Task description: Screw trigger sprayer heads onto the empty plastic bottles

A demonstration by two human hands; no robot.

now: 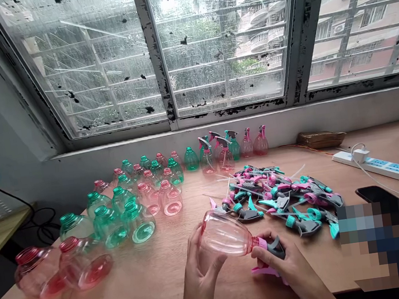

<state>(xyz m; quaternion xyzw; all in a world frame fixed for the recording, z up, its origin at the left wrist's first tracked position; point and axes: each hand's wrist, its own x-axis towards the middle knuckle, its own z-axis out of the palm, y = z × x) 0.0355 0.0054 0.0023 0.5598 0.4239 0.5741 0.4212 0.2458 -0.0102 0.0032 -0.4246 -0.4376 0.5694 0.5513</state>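
My left hand (198, 272) is wrapped around the body of a clear pink plastic bottle (225, 236), which lies tilted on its side above the wooden table (157, 277). At the bottle's neck, my right hand (284, 266) grips a pink and grey trigger sprayer head (271, 250). Both hands are close to the table's front edge. A pile of loose pink, teal and grey sprayer heads (279, 195) lies just beyond my hands.
Several empty pink and green bottles (133, 207) stand at the left. Assembled spray bottles (228, 148) line the wall under the window. A power strip (385, 166), a black phone (374, 193) and a brown bundle (321, 139) sit at the right.
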